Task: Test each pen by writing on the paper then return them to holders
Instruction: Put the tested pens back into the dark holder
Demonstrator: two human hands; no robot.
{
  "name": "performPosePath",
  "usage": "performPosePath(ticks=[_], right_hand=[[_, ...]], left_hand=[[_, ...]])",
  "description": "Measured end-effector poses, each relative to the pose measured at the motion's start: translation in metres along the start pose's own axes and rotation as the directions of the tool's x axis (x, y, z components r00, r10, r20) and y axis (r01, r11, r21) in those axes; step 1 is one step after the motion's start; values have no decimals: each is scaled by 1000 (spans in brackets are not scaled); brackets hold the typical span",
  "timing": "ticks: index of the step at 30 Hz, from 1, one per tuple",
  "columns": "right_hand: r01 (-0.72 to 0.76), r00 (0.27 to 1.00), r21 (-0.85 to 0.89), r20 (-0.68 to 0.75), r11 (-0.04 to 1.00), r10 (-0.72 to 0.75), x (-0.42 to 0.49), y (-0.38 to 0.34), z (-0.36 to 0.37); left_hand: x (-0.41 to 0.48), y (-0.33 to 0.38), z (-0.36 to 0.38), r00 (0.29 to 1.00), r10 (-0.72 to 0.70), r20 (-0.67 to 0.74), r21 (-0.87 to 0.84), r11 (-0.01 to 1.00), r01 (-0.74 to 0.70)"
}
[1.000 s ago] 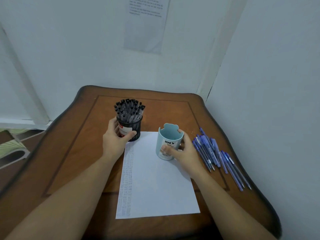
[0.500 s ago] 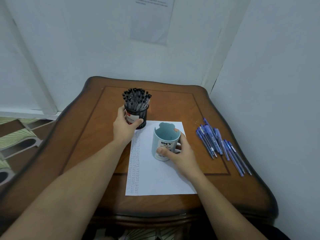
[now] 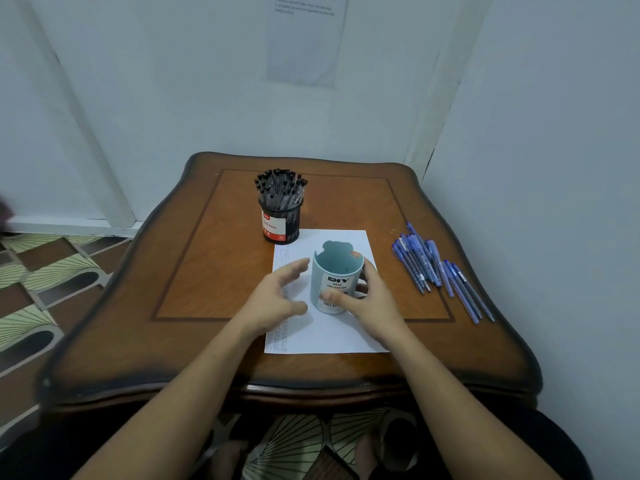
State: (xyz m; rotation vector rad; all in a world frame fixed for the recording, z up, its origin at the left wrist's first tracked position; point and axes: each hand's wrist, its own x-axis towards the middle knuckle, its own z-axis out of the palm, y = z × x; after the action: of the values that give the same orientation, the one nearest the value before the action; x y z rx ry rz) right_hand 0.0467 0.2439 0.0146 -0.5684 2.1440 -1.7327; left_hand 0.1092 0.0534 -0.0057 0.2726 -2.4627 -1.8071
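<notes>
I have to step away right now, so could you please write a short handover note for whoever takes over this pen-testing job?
Left hand: open, holding nothing, above the paper beside the light blue holder.
Right hand: grips that holder, which stands on the paper and looks empty.
Black holder: upright at the paper's far left corner, packed with black pens.
Blue pens: loose on the table, right of the paper.
Done: a column of test marks runs down the paper's left edge.
Left: blue pens go into the light blue holder; whether they were tested cannot be told.
</notes>
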Motion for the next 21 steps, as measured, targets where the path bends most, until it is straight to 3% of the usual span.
performPosePath(ticks=[3,7,13,18,21], right_hand=[[3,1000,-16,30,1000,-3,-7,0,-3],[14,997,-42,73,999,-11,-11,4,-10],[-5,989,-65,149,998,15,-6,14,-22],[-15,978,-87,205,996,32,2,13,-42],[-36,989,-193,135,981,63,11,6,-61]], left_hand=[[-11,6,8,997,26,70,-46,999,-23],[-17,15,24,999,27,-41,-83,996,-30],[-17,27,28,993,54,-105,62,997,-48],[-20,22,44,978,87,-187,6,996,-88],[-20,15,48,970,102,-219,-12,994,-107]])
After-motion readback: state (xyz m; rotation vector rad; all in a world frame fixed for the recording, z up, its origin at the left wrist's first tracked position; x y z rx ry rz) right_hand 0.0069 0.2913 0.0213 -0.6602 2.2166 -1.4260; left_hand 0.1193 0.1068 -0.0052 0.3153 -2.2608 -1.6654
